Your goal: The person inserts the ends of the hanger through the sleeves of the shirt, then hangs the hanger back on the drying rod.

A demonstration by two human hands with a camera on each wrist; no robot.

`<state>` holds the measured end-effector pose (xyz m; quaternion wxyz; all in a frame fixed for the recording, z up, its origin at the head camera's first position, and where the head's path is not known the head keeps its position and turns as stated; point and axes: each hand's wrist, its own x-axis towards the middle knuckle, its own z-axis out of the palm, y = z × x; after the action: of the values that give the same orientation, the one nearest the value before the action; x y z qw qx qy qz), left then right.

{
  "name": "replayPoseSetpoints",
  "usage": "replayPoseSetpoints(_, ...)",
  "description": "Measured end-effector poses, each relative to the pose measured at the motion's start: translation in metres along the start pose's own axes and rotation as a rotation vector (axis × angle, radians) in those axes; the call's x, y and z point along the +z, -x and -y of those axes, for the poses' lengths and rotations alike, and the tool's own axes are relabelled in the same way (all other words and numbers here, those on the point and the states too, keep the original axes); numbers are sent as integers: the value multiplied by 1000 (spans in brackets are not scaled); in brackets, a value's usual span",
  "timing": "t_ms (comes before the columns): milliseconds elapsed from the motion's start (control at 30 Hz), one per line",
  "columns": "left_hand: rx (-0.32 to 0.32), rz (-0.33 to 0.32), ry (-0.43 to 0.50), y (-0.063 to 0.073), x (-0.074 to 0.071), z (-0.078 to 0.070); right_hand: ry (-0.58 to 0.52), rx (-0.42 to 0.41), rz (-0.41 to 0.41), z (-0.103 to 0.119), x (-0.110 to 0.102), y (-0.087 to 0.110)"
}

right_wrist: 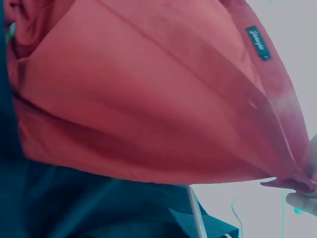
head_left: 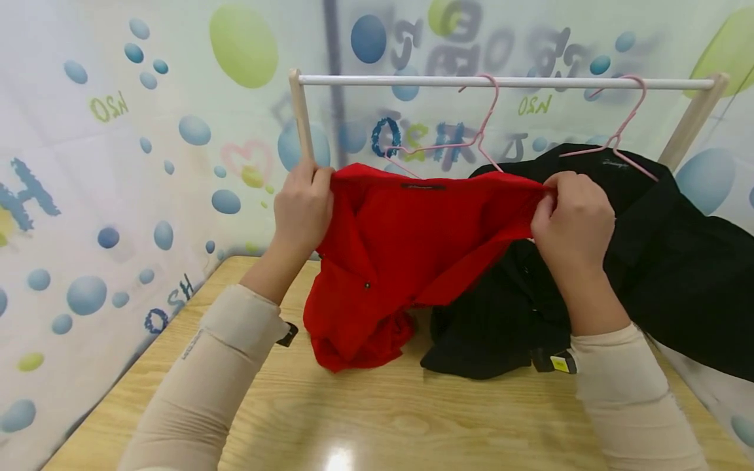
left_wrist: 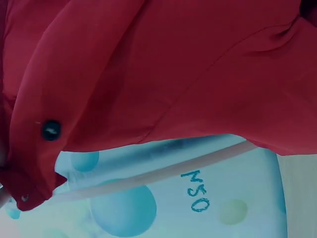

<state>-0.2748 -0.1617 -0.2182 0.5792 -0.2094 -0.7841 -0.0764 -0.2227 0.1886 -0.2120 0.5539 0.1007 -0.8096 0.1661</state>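
Both hands grip the red button-up cloth shirt (head_left: 406, 255) at its top corners: the left hand (head_left: 303, 209) has its fingers curled round the left shoulder edge, and the right hand (head_left: 571, 219) pinches the right shoulder edge between thumb and fingers. The shirt is stretched between them in the air, just in front of the lower part of an empty pink wire hanger (head_left: 465, 140), while its lower end sags in a bunch onto the light wooden table (head_left: 353, 418). A dark collar label (head_left: 423, 186) sits at the middle of the top edge, and the left wrist view shows one dark round button (left_wrist: 50, 130) on the placket. In the right wrist view the fingertips (right_wrist: 302, 201) show only at the frame edge, so the exact pinch there is hard to make out.

The table top is glossy, pale wood grain. Behind and beside it hang white sheets printed with blue and green bubbles (head_left: 141, 163). A white rail on wooden posts (head_left: 506, 82) crosses the back of the table.

Two pink wire hangers hang on the rail; the second hanger (head_left: 618, 134) carries a black shirt (head_left: 648, 261) that drapes onto the table, just right of the red one. Two garments, one rail, two hands in cream sleeves (head_left: 224, 366).
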Motion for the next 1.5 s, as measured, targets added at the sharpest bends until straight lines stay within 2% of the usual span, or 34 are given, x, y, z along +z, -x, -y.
replayPoseSetpoints(100,-82,59,-8,5,-4,3,-4,-39,-22,1,7,7)
replayPoseSetpoints(167,-158,157,-18,11,-6,7,-8,-65,8,1,13,13)
replayPoseSetpoints(267,-270,344,-38,20,-10,13,-17,-91,90,1,22,22)
replayPoseSetpoints(400,-374,538,-36,27,-15,19,-43,-78,234,5,32,30)
replayPoseSetpoints(600,-424,738,-30,30,-20,26,-123,48,524,8,42,38)
replayPoseSetpoints(800,-472,919,81,34,-23,27,-168,109,699,6,49,51)
replayPoseSetpoints(900,-465,960,141,37,-24,28,-178,134,765,5,50,55)
replayPoseSetpoints(1067,-438,968,205,41,-26,31,-195,140,856,5,51,61)
replayPoseSetpoints(1500,-444,935,286,37,-36,31,-209,108,950,0,37,58)
